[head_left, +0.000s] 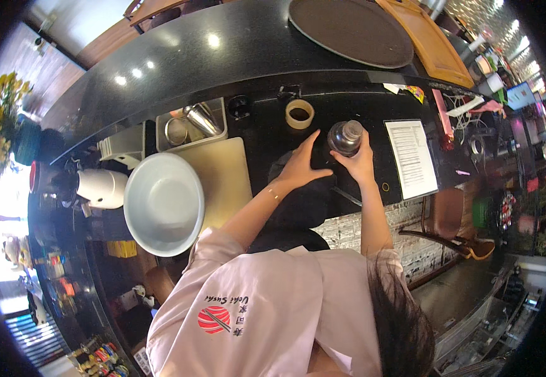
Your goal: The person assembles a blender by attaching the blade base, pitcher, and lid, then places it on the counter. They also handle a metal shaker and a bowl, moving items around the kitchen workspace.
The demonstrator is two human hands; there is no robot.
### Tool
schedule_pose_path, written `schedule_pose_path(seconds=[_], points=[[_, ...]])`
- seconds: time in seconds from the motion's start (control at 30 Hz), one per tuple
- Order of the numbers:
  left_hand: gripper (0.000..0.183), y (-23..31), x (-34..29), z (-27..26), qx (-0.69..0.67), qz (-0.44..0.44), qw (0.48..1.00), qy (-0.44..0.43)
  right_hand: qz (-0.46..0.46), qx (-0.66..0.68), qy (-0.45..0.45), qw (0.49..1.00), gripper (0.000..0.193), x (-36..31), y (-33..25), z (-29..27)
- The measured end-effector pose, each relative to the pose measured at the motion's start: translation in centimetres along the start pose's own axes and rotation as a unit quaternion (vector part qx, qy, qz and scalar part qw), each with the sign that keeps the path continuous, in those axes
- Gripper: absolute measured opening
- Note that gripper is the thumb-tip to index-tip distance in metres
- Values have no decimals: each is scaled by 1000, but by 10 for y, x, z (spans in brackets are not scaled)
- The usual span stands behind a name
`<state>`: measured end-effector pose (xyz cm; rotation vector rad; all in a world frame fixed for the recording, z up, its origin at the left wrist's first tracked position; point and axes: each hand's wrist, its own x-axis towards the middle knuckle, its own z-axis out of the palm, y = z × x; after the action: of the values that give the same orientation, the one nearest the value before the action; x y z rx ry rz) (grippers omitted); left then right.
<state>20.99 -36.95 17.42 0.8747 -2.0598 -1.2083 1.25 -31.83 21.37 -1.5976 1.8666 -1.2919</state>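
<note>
My right hand (362, 162) is wrapped around the near right side of a cocktail shaker (346, 137). The shaker is shiny and dark, with a rounded body and a narrower grey cap, and stands roughly upright on the black counter. To its left, my left hand (301, 164) is empty, thumb and fingers spread apart and pointing towards the shaker without touching it. A roll of tape (299, 114), pale on the outside, lies just beyond my left hand. A printed white sheet (410, 158) lies to the right of the shaker.
On the left, a pale round basin (164, 205) overlaps a cream cutting board (227, 169). Behind them, a grey tub (216, 139) holds metal cups. A raised ledge (222, 53) runs along the back, bearing a brown oval tray (351, 31). Cables (468, 110) lie at the right.
</note>
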Motion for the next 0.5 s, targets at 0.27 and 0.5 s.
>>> schedule_pose_path(seconds=[0.27, 0.5], points=[[94, -17, -150, -57, -34, -154, 984, 87, -59, 73, -74, 993, 93, 31, -52, 85], [88, -17, -228, -68, -42, -230, 953, 191, -65, 53, -45, 995, 90, 72, -61, 176]])
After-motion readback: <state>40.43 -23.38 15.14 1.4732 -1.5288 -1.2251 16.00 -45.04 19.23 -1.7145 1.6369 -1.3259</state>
